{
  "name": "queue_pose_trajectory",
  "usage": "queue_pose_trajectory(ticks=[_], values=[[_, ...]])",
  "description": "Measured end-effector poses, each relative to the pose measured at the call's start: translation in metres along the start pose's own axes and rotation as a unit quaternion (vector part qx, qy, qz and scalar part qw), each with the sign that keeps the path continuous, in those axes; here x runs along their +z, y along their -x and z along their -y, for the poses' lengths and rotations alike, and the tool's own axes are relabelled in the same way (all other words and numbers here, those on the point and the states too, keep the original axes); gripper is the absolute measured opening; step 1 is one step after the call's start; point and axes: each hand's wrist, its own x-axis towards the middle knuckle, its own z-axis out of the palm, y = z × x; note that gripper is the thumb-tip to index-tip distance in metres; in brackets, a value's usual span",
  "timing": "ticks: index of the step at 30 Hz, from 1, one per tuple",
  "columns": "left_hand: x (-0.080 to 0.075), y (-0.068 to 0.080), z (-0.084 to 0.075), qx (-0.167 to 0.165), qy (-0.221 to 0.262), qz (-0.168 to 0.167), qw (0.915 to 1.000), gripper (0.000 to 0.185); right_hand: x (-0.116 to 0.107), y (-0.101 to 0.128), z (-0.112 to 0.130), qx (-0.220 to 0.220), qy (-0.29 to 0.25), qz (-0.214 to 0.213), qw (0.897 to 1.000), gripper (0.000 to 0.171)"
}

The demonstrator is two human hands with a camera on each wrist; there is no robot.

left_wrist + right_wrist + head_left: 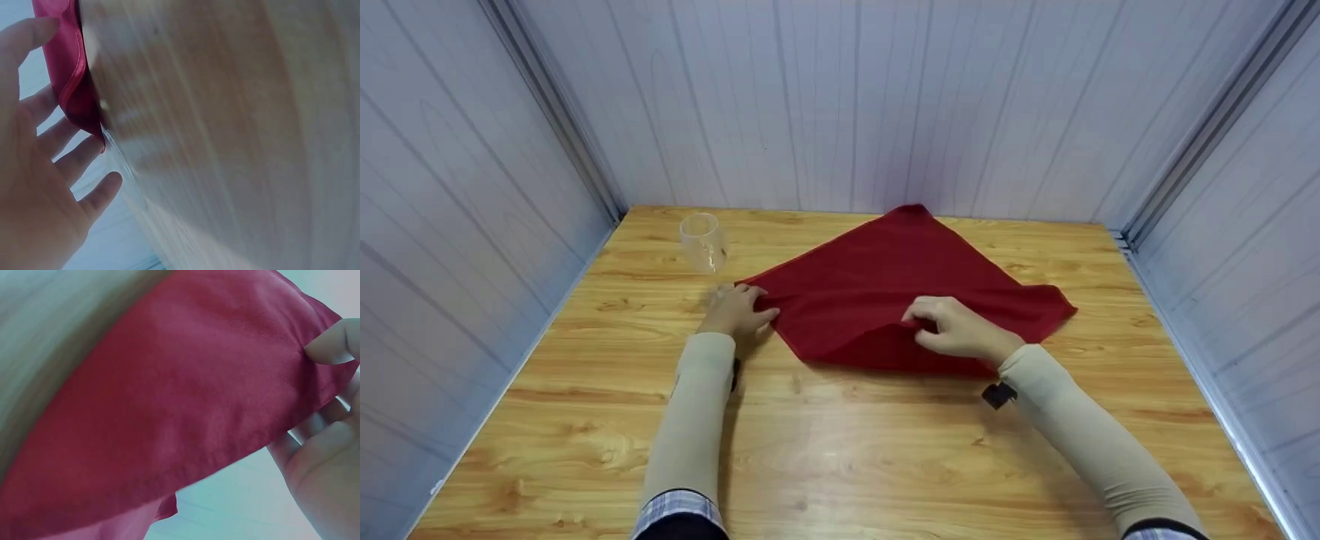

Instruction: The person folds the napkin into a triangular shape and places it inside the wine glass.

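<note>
A red cloth [885,262] lies spread on the wooden table, one corner pointing at the back wall and its near side partly folded over. My right hand [960,328] pinches a lifted part of the cloth between thumb and fingers; in the right wrist view the cloth [185,394] rises toward that grip. At the cloth's left corner rests my left hand [735,309], fingers spread and fairly straight. The left wrist view has those fingers [79,160] beside the cloth's edge [70,73], with no clear pinch on it.
A clear glass cup [703,244] stands at the back left of the table [825,457], just beyond my left hand. Pale panelled walls [840,105] enclose the table at the back and on both sides.
</note>
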Motion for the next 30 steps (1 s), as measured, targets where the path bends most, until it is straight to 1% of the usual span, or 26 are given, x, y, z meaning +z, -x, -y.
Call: queue_pose_trajectory(ticks=[3, 6, 9, 12, 19, 22, 24, 27, 30], values=[[0.0, 0.0, -0.001, -0.004, -0.004, 0.001, 1.0, 0.063, -0.002, -0.002, -0.005, 0.006, 0.012, -0.016, 1.0, 0.02], [0.0, 0.0, -0.001, -0.007, -0.006, 0.005, 1.0, 0.071, -0.005, -0.007, -0.01, 0.018, 0.025, -0.042, 0.999, 0.021], [0.0, 0.001, -0.001, -0.008, 0.0, 0.012, 0.9999, 0.076, -0.007, -0.013, -0.017, 0.047, 0.028, -0.069, 0.996, 0.022], [0.001, 0.002, -0.001, -0.011, 0.01, 0.02, 0.9997, 0.079, -0.007, -0.019, -0.025, 0.079, 0.031, -0.086, 0.993, 0.02], [-0.001, 0.003, -0.002, -0.014, 0.024, 0.034, 0.999, 0.082, -0.009, -0.028, -0.043, 0.119, 0.034, -0.107, 0.987, 0.022], [-0.002, 0.002, -0.001, -0.016, 0.028, 0.038, 0.9987, 0.083, -0.009, -0.031, -0.048, 0.133, 0.037, -0.109, 0.984, 0.023], [-0.002, 0.002, 0.0, -0.015, 0.033, 0.047, 0.9982, 0.085, -0.01, -0.031, -0.051, 0.146, 0.038, -0.108, 0.983, 0.024], [-0.002, 0.003, 0.001, -0.01, 0.038, 0.059, 0.9975, 0.087, -0.01, -0.032, -0.055, 0.154, 0.037, -0.115, 0.981, 0.025], [-0.003, 0.003, 0.002, -0.008, 0.045, 0.069, 0.9965, 0.089, -0.01, -0.034, -0.058, 0.158, 0.032, -0.129, 0.978, 0.025]])
